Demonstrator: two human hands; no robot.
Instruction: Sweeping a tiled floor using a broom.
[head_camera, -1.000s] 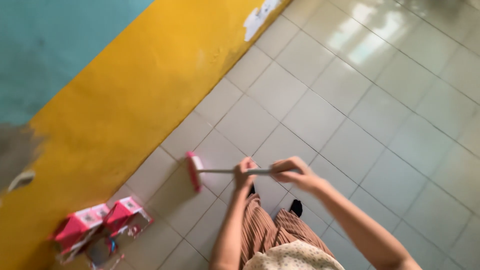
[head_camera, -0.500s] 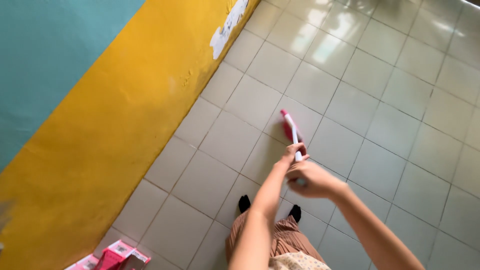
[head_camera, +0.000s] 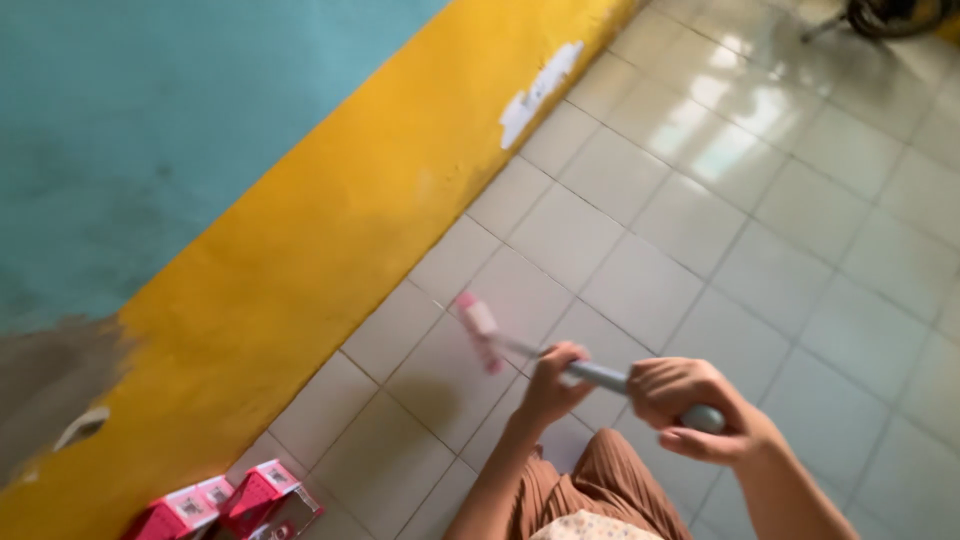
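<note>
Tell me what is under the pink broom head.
Pale floor tiles with dark grout lines lie under the pink broom head. Its shadow darkens the tile beside it. The patch directly beneath is covered, and blur hides any dust.

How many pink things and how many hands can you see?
Pink-headed broom with grey handle: 1
Pink and white cardboard boxes by the wall: 2
Hands on the handle, left and right: 2
Total: 5
</note>
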